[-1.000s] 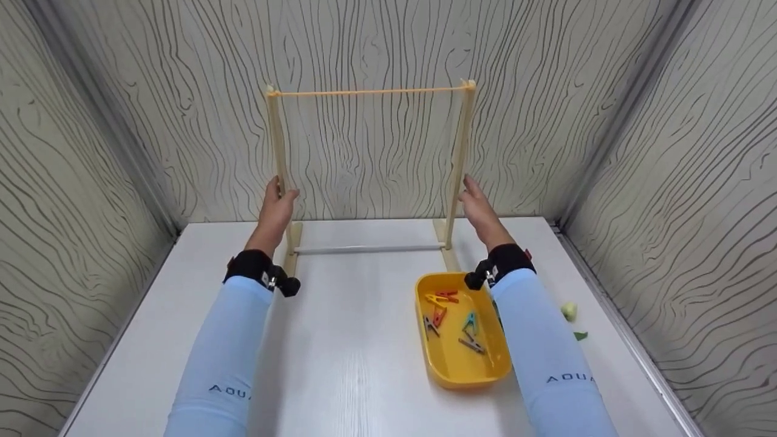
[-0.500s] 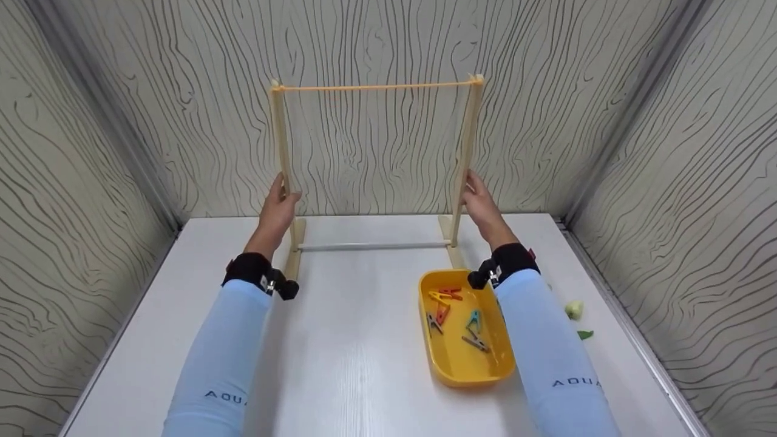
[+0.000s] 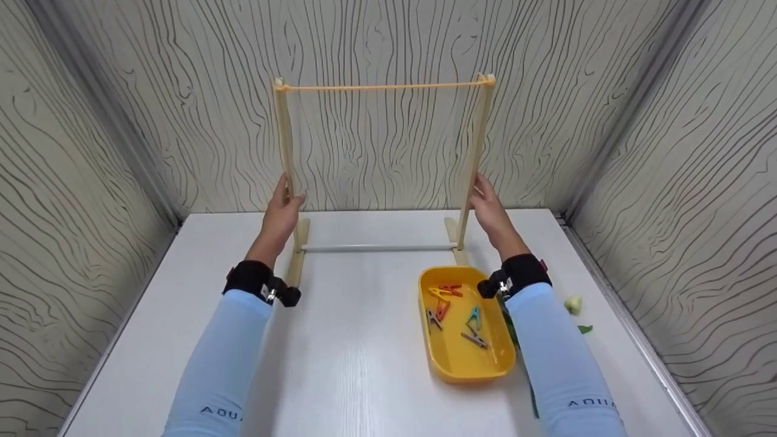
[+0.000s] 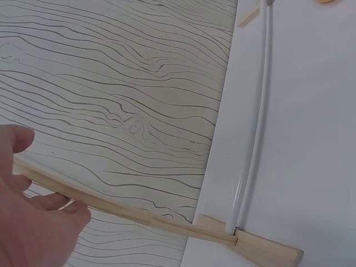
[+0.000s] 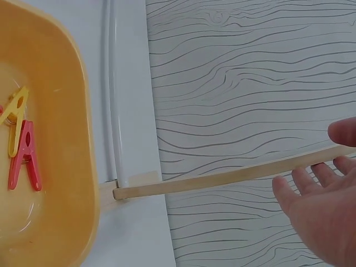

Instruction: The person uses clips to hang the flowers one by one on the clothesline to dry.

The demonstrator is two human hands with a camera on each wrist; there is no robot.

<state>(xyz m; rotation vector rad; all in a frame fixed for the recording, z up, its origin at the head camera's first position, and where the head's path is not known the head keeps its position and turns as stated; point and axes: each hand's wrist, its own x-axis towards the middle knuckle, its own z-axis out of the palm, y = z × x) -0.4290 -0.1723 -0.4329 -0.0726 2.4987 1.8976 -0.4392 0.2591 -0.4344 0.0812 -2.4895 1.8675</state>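
Observation:
A small wooden clothesline stand (image 3: pixel 285 133) is upright at the back of the table. Its two posts carry an orange string (image 3: pixel 382 87) across the top, and a white rod (image 3: pixel 376 247) joins the feet below. My left hand (image 3: pixel 281 218) holds the left post low down, fingers behind and thumb at the inner side. In the left wrist view its fingertips lie along the wooden post (image 4: pixel 128 211). On the other side my right hand (image 3: pixel 493 212) holds the right post. The right wrist view shows thumb and fingers on opposite sides of that post (image 5: pixel 239 177).
A yellow plastic tub (image 3: pixel 470 373) with several coloured clothespins (image 3: pixel 473 315) stands near the right foot, beside my right forearm. Right of that forearm lie a pale green bulb-like item (image 3: pixel 573 304) and a green leaf (image 3: pixel 584 329). Patterned wall panels (image 3: pixel 376 36) enclose the white table (image 3: pixel 340 364).
The stand's right post has shifted right at the top. My right hand has moved right with it and closed in on the post. The left hand still grips its post.

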